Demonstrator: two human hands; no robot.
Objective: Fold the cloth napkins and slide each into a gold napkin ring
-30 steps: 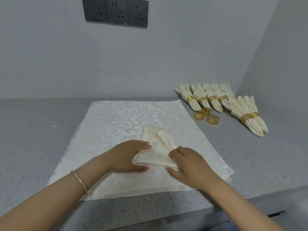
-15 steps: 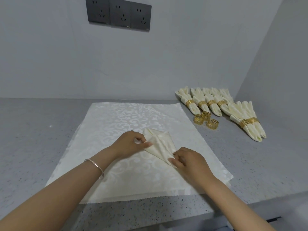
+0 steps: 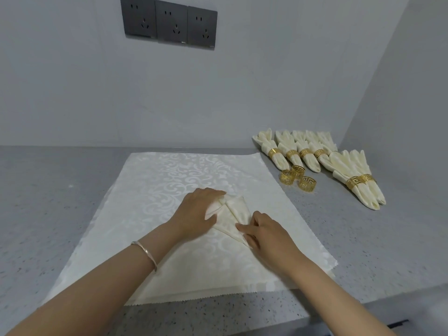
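The left hand (image 3: 196, 214), palm down with a bracelet (image 3: 145, 253) at the wrist, pinches the left flap of the folded napkin (image 3: 234, 213) between thumb and curled fingers; the right hand (image 3: 264, 235) pinches its narrow near end. The folded napkin lies on the flat patterned cloths (image 3: 164, 180) on the grey counter (image 3: 48, 190). Three loose gold rings (image 3: 298, 178) sit just right of them, beside the ringed napkins (image 3: 305, 155); small print on the wall sockets (image 3: 169, 25) is unreadable.
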